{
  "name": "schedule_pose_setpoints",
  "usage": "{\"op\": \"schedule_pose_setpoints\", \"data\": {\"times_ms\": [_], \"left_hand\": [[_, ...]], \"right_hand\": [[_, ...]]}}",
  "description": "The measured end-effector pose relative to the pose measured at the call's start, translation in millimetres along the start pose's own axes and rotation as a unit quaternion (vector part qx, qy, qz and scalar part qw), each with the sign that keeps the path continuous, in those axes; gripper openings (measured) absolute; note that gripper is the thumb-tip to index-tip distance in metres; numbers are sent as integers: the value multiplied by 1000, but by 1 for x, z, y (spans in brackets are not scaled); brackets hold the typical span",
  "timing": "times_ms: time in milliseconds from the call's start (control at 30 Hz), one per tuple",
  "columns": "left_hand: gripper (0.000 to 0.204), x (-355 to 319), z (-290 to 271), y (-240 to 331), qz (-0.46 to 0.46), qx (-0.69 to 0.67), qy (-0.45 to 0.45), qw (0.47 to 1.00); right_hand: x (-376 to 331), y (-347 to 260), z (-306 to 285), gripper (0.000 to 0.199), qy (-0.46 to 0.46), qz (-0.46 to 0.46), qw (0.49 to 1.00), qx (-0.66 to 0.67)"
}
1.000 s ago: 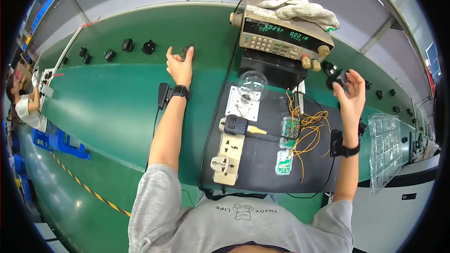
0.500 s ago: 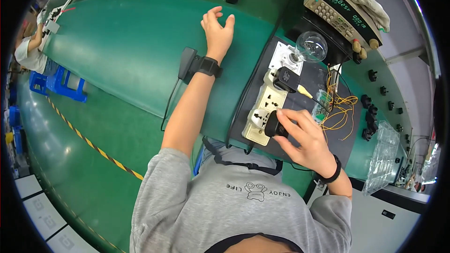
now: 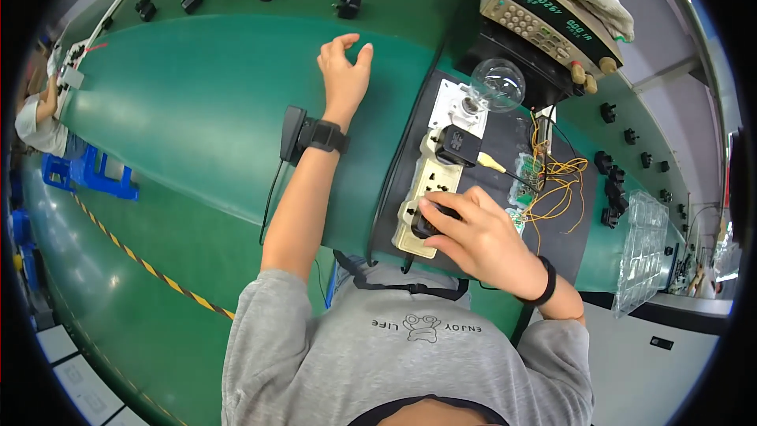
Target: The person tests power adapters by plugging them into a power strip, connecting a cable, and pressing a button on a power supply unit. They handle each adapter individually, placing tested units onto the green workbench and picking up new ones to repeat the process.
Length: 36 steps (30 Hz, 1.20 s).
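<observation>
My right hand (image 3: 487, 241) grips a black plug adapter (image 3: 423, 226) between thumb and fingers. The adapter lies against the near socket of a cream power strip (image 3: 443, 177); my fingers hide whether its pins are in. A second black adapter (image 3: 459, 145) sits in the strip's far socket, with a pale yellow connector (image 3: 490, 162) and cable at its side. Over the green mat, my left hand (image 3: 345, 77) is open and holds nothing, its fingers loosely curled and the thumb apart. A black strap device (image 3: 325, 135) is on that wrist.
A clear glass bulb (image 3: 498, 84) stands in a white holder beyond the strip. Behind it is a bench power supply (image 3: 544, 20). Yellow wires (image 3: 572, 181) tangle around a green circuit board at the right. Black plugs (image 3: 347, 4) line the far side; a clear plastic tray (image 3: 640, 248) lies right.
My right hand has brought the adapter from beside the near socket onto it. The left hand keeps its open pose. The whole view has shifted a little.
</observation>
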<state>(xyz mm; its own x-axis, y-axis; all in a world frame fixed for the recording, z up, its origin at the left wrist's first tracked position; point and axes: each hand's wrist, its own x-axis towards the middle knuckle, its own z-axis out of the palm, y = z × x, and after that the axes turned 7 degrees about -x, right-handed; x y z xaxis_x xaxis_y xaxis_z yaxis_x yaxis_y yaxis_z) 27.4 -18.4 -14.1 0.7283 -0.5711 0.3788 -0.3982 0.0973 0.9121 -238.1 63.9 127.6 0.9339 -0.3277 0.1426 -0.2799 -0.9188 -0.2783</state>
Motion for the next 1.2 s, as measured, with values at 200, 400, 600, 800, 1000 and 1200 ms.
{"op": "schedule_pose_setpoints", "data": {"times_ms": [200, 400, 600, 800, 1000, 1200], "left_hand": [[27, -4, 0, 11, -33, -18, -13, 999], [27, -3, -4, 12, -28, 1, -34, 999], [25, -1, -4, 11, -33, 9, -36, 999], [23, -2, -1, 9, -33, 20, -34, 999], [22, -2, 0, 10, -50, 26, -38, 998], [23, -1, -1, 10, -44, 25, -39, 998]], "right_hand": [[-19, 51, 9, 33, 210, 161, 964, -29], [-37, 75, 6, 19, 190, 194, 961, -50], [-46, 81, 4, 17, 191, 215, 958, -18], [-36, 81, 12, 17, 193, 184, 964, -6], [-31, 84, 13, 17, 195, 175, 965, -10], [-26, 82, 12, 14, 184, 175, 967, -4]]}}
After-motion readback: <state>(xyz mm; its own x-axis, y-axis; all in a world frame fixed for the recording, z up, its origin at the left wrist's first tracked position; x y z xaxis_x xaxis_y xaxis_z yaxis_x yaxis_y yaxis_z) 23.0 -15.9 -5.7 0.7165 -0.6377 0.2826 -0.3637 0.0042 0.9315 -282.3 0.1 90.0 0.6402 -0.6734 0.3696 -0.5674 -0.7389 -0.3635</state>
